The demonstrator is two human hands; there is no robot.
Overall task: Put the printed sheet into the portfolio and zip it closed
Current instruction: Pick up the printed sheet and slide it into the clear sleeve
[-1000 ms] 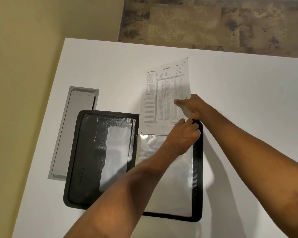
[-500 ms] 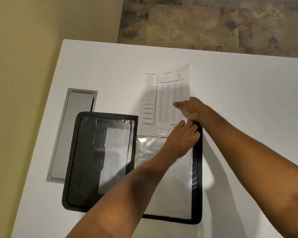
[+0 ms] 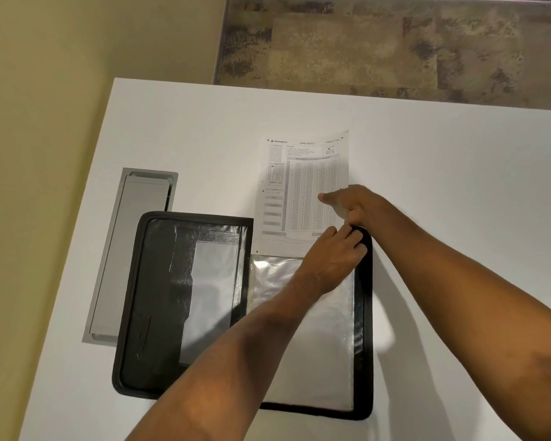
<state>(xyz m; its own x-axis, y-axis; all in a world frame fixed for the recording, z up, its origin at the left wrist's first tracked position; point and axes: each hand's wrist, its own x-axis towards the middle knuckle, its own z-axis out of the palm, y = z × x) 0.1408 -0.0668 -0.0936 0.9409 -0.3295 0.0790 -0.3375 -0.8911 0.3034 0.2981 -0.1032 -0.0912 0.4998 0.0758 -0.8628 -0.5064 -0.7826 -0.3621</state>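
Observation:
A black zip portfolio lies open flat on the white table. Its right half carries clear plastic sleeves. The printed sheet, covered in small tables, sticks out beyond the top of the right sleeve, with its lower edge inside the sleeve mouth. My right hand pinches the sheet's right edge, thumb on top. My left hand pinches the top of the sleeve at the portfolio's upper right corner, crossing over the right half.
A grey metal cable hatch is set into the table left of the portfolio. The table's left edge runs along a yellow wall. Patterned floor lies beyond the far edge.
The sheet has slid a little further down into the sleeve, drawn by my right hand. My left hand has stayed at the sleeve's top.

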